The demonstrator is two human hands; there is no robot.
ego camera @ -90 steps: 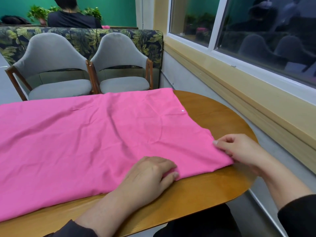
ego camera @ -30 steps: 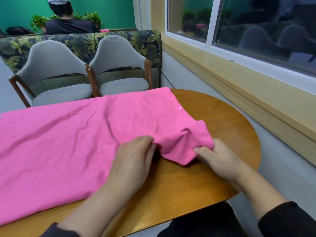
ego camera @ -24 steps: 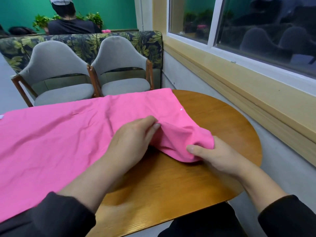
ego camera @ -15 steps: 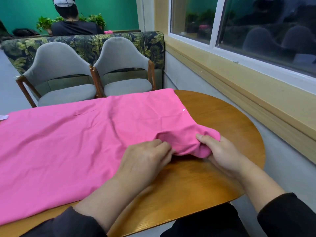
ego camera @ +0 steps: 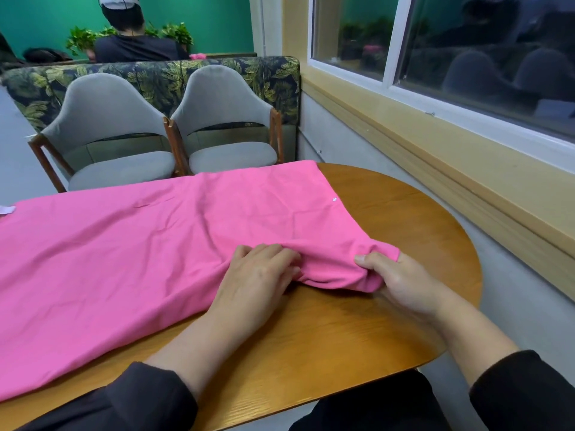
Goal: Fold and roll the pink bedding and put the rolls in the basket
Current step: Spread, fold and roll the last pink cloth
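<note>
Two grey chairs (ego camera: 118, 141) stand side by side just past the far edge of the wooden table (ego camera: 342, 337), backed up against a leaf-patterned sofa (ego camera: 155, 76), and beyond that sofa a person in a dark top (ego camera: 133, 46) sits facing away before a green wall, with potted plants (ego camera: 82, 37) either side. Along the right runs a window (ego camera: 451, 54) above a broad yellow sill (ego camera: 466, 157). Nothing sits between the camera and the work except the person's own forearms in dark sleeves (ego camera: 149, 396), reaching in from the bottom. Now the cloth: the pink bedding (ego camera: 124, 259) is spread flat over most of the table, running off the left of view, lightly creased, a small white button (ego camera: 334, 199) near its right edge and a white tag (ego camera: 6, 209) at the far left. Its near right corner is bunched up into a soft fold, lifted a little off the wood. The left hand (ego camera: 258, 275) lies on the cloth just left of that bunch, fingers curled with the tips tucked into the fold; whether it truly grips is hard to tell. The right hand (ego camera: 401, 281) has the bunched corner pinched, thumb on top, fingers underneath. No basket shows anywhere in this view, so nothing to tell of containers.
</note>
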